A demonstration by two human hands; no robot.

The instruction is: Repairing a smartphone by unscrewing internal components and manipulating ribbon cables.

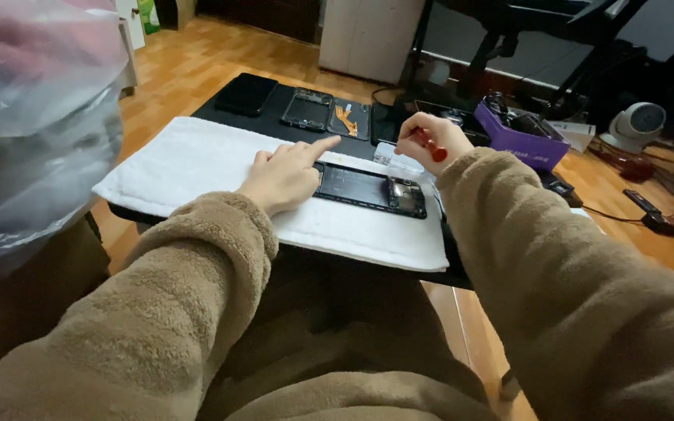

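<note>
- An opened black phone (368, 189), back cover off and dark inner parts exposed, is laid flat on the white towel (196, 160).
- Its upper left corner is pressed by the left hand (284, 175), index finger extended, other fingers curled.
- Just above the phone's right end, a red-handled screwdriver (431, 148) is gripped by the right hand (429, 139), fingers clenched.

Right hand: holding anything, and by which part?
The right hand grips a red-handled tool by its handle; the tip is hidden.

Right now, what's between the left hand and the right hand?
In the head view, the opened phone on the white towel lies between left hand and right hand, which grips a red-handled tool.
</note>
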